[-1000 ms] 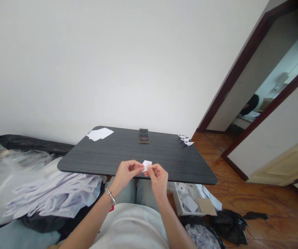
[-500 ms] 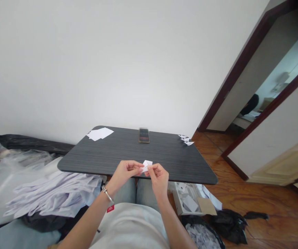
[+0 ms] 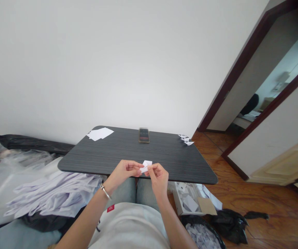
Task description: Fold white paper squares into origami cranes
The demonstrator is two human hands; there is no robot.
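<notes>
A small folded piece of white paper (image 3: 146, 165) is held over the front edge of the dark table (image 3: 117, 148). My left hand (image 3: 127, 171) pinches its left side between thumb and fingers. On the right side, my right hand (image 3: 158, 176) grips the same paper with thumb and fingertips closed. Several flat white sheets of paper (image 3: 99, 133) lie at the table's back left. At the back right stand several small folded paper pieces (image 3: 186, 139) in a row.
A phone (image 3: 144, 135) lies at the table's back middle, near the wall. White fabric-like sheets (image 3: 55, 195) are heaped at the left. On the floor at the right are an open box (image 3: 179, 204) and a black bag (image 3: 203, 235) full of paper pieces.
Both hands keep hold of the folded paper and have shifted only very slightly. The things on the table have not moved.
</notes>
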